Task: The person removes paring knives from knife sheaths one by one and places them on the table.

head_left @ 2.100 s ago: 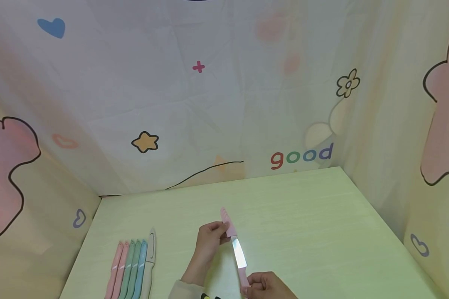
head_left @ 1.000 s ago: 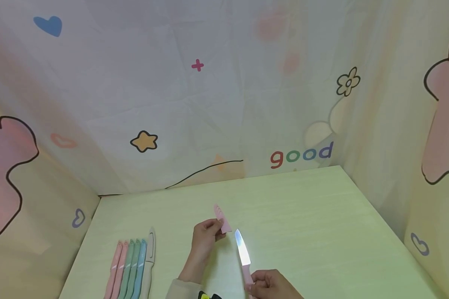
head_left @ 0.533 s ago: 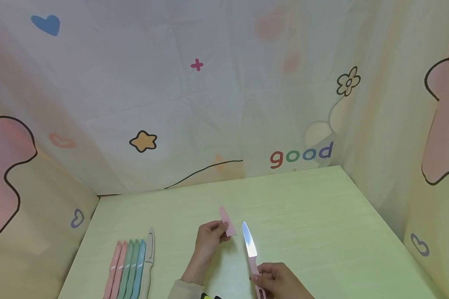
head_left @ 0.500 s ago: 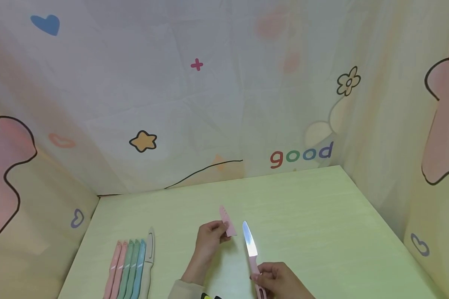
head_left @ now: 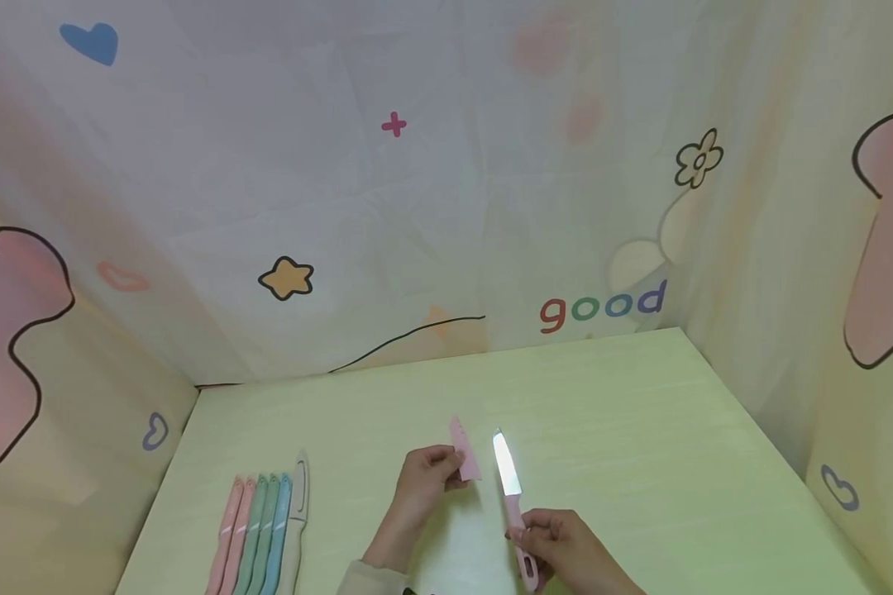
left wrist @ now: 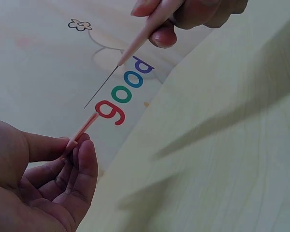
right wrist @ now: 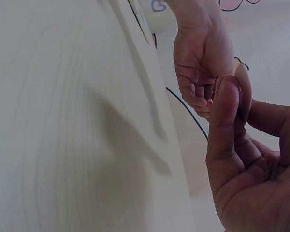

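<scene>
My left hand pinches a pink blade sheath between thumb and fingers, its tip pointing away from me. To its right, my right hand grips the pink handle of a small knife, whose bare shiny blade points up and away. Blade and sheath stand apart, side by side in the head view. In the left wrist view the sheath shows edge-on, with the thin blade just past its end. The right wrist view shows the handle between my right fingers; the blade is hidden there.
At the left of the pale green table lies a row of several sheathed knives: pink, green and blue, then a white one. A printed cloth walls the back and sides.
The blade has come out of the sheath. My right hand has moved up and right with the knife; my left hand has shifted slightly right with the sheath.
</scene>
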`<state>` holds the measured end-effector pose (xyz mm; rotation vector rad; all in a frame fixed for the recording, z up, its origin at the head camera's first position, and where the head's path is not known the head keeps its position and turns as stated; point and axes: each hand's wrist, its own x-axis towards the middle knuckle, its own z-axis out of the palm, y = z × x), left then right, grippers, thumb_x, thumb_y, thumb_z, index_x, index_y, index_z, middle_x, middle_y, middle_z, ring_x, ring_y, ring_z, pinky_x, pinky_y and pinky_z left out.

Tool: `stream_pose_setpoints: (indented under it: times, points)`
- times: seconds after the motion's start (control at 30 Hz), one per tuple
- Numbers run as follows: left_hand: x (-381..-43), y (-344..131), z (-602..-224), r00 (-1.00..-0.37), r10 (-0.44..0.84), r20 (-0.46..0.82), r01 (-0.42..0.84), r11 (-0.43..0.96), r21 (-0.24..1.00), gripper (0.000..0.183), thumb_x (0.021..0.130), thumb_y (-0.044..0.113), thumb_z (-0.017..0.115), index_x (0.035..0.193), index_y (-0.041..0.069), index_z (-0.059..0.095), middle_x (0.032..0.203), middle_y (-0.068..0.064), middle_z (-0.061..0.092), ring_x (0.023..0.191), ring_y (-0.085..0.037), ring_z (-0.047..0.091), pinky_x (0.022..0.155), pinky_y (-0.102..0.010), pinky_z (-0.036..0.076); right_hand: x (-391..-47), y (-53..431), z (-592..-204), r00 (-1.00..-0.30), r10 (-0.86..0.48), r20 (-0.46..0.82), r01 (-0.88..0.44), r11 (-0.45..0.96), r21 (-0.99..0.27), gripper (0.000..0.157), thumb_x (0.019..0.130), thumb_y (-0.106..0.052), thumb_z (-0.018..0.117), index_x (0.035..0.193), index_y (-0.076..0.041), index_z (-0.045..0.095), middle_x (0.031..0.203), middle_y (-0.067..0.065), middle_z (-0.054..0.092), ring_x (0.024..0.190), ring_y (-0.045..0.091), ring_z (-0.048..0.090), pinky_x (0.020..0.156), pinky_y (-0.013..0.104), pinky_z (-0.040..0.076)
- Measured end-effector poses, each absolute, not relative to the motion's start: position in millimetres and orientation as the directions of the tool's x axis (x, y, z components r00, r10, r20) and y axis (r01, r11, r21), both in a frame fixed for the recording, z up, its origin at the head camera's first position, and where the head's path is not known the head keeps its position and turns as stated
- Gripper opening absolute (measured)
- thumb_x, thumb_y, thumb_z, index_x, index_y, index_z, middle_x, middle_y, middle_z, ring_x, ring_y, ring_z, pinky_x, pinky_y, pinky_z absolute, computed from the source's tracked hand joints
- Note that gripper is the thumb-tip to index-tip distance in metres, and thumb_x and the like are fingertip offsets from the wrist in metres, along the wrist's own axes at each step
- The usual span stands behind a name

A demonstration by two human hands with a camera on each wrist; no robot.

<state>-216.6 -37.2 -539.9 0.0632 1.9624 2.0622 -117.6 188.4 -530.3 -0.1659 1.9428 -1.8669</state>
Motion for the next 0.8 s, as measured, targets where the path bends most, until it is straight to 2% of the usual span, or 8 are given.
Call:
stream_pose_setpoints:
  times: [0.2, 0.37, 0.8]
  points:
    - [-210.8, -36.6, -539.6, -0.947, 0.268, -0.176, -0.179, 0.016, 0.984, 0.026, 0.101, 0.009, 0.064, 0.114, -0.013, 0.07, 0.092, -0.011, 0.075, 0.077, -0.012, 0.068, 0.075, -0.025, 0.064, -121.4, 192.3, -529.1, -0.896, -0.388, -0.217, 0.202, 0.079, -0.976, 0.04, 0.106, -0.019, 0.058, 0.117, 0.019, 0.06, 0.077, -0.001, 0.071, 0.064, 0.007, 0.066, 0.062, 0.025, 0.06]
    - [-206.2, -35.1, -539.8, -0.939, 0.287, -0.188, -0.186, 0.034, 0.982, 0.024, 0.101, 0.009, 0.066, 0.112, -0.011, 0.071, 0.089, -0.01, 0.074, 0.074, -0.011, 0.067, 0.072, -0.025, 0.063, -125.4, 192.9, -530.6, -0.907, -0.359, -0.22, 0.207, 0.074, -0.975, 0.041, 0.107, -0.021, 0.058, 0.118, 0.019, 0.062, 0.08, 0.005, 0.074, 0.064, 0.008, 0.068, 0.06, 0.024, 0.059]
    - [-198.7, -28.3, -541.3, -0.924, 0.346, -0.162, -0.155, 0.049, 0.987, 0.02, 0.1, 0.005, 0.064, 0.107, -0.012, 0.072, 0.088, -0.012, 0.076, 0.071, -0.01, 0.068, 0.068, -0.024, 0.063, -134.3, 198.5, -533.8, -0.925, -0.267, -0.271, 0.255, 0.095, -0.962, 0.042, 0.105, -0.025, 0.061, 0.122, 0.013, 0.066, 0.081, 0.007, 0.073, 0.065, 0.011, 0.066, 0.06, 0.025, 0.058]
